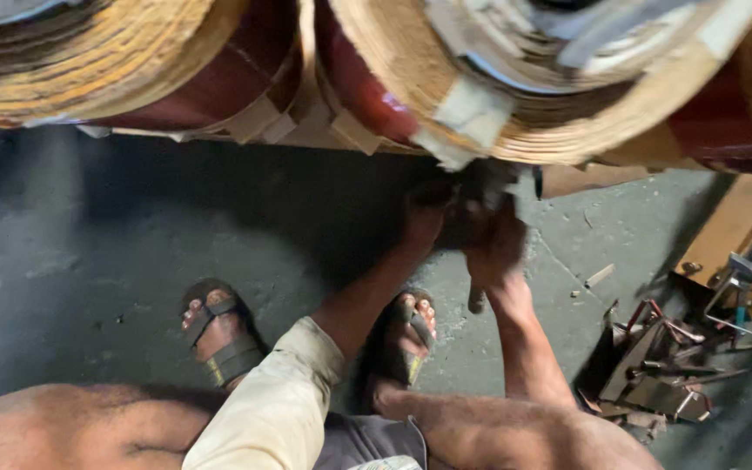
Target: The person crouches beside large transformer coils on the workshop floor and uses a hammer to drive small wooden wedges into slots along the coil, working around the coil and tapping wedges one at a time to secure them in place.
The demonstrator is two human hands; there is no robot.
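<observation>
Hands, left [426, 218] and right [493, 244], grip something dark and unclear under paper-wrapped coil [515, 78].

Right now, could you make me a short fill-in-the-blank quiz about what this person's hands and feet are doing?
1. Both hands, left hand and right hand, meet just below the big paper-wrapped ____.
2. The feet wear dark strapped ____.
3. A pile of metal tools lies on the person's ____ side.

Missing words: coils; sandals; right

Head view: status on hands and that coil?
Left hand and right hand both up under big paper-wrapped coil, grip blurred. Dark tool handle below right hand. Scrap metal pile right.
</observation>
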